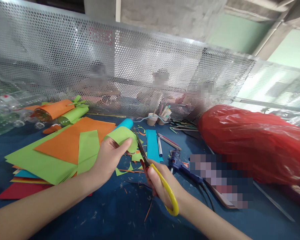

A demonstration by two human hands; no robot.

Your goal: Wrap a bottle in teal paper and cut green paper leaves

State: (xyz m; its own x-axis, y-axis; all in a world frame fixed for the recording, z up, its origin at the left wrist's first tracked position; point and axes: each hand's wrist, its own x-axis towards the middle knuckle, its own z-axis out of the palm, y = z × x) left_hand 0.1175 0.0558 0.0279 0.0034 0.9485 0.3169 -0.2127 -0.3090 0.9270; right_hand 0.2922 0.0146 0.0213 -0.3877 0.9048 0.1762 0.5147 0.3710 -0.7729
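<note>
Nearest, the right hand (162, 181) is gripping the scissors (146, 160), fingers and thumb wrapping round the yellow handles, and the blades are pointing up and away from the body. Just beyond, the left hand (106, 163) is clamping on the green piece (122, 135), its thumb lying on top and its fingers curling beneath. The piece is bending into a loose curl above the table (102, 218), and its right edge is meeting the blades; whether the 2 blades are standing apart or together, I am not managing to tell. Good cutting here is probably depending on the left hand turning the piece while the scissors are pointing steadily forward. The curl is likely making a true line harder, so flattening the edge beside the blades would be helping. The left thumb is lying close to the metal and is needing room. Scraps (126, 171) are littering the surface below, so watching only the held edge would be wise. To the right, the glue gun (176, 160) is lying near the scissors hand, so the forearm should be swinging wide of it. Farther off, 2 cups (152, 120) are standing before the screen (150, 50).
</note>
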